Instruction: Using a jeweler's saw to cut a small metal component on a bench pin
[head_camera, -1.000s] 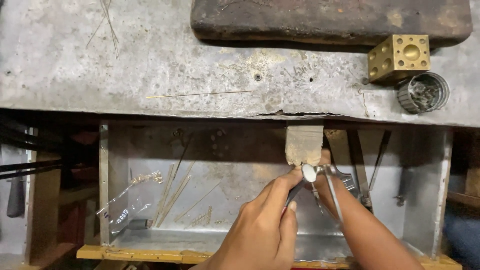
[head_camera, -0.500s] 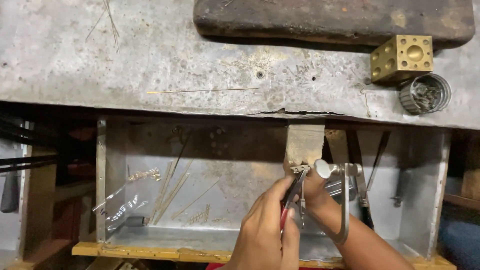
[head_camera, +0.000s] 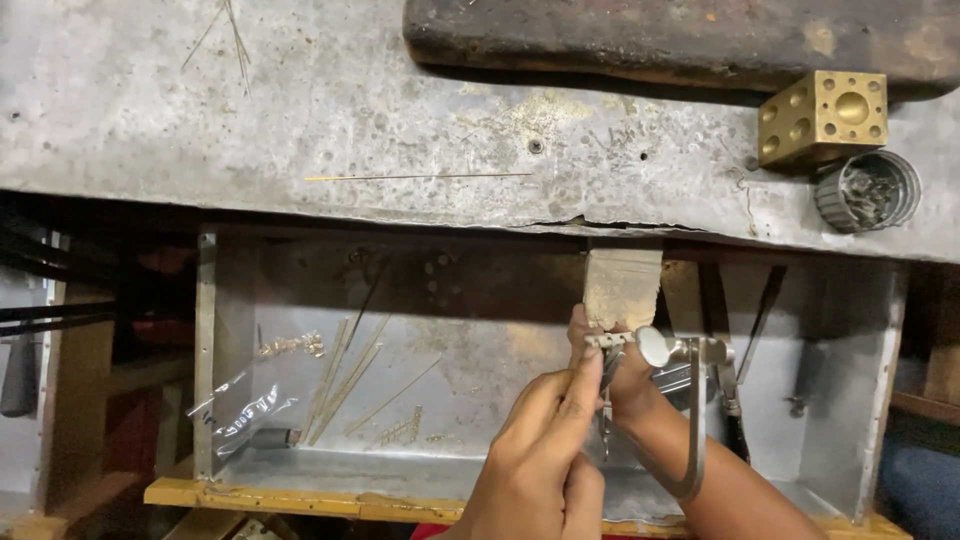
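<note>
While my left hand (head_camera: 535, 455) covers most of my right hand (head_camera: 625, 375), right grip unclear; it's at the saw frame (head_camera: 695, 420). Left fingers pinch shut on 1 small metal strip (head_camera: 608, 340) against the wooden peg (head_camera: 622, 288). At 2 o'clock: 1 brass block (head_camera: 823, 117), 1 tin (head_camera: 868, 190). Worn metal benchtop (head_camera: 300, 110), tray (head_camera: 500, 330) below.

worn metal bench (head_camera: 300, 110): brass dapping block (head_camera: 822, 117), round tin (head_camera: 868, 190), thin wire (head_camera: 420, 177).
</note>
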